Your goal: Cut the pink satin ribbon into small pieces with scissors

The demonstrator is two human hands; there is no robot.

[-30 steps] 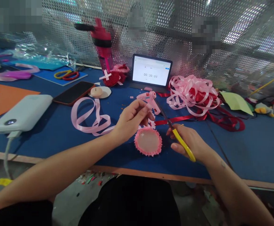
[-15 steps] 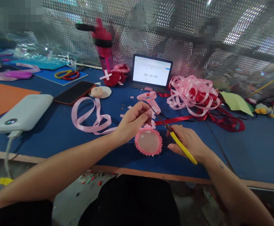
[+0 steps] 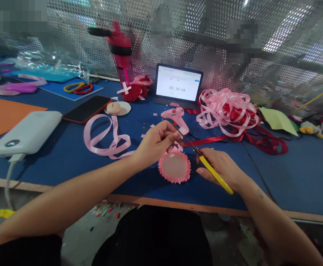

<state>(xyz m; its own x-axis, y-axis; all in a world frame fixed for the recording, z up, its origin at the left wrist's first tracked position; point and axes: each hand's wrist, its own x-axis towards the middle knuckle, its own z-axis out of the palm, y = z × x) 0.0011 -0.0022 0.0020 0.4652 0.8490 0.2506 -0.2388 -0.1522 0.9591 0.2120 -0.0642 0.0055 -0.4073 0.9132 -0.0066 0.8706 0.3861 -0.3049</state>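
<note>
I see scissors (image 3: 210, 168) right of the frilled disc (image 3: 174, 168), gripped in the right hand (image 3: 224, 165); just behind the disc, the left hand (image 3: 159, 140) pinches a ribbon piece (image 3: 183, 130). Farther behind the disc lies a glue gun (image 3: 178, 115).

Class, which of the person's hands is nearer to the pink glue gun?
Left. The left hand is just in front of the glue gun; the right hand, holding scissors, is farther off, to its right.

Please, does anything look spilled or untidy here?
Yes: small coloured scraps lie scattered on the floor below the table, like litter. On top, pink ribbon lies tangled right of the tablet, and loose pale bits lie near the left hand.
</note>
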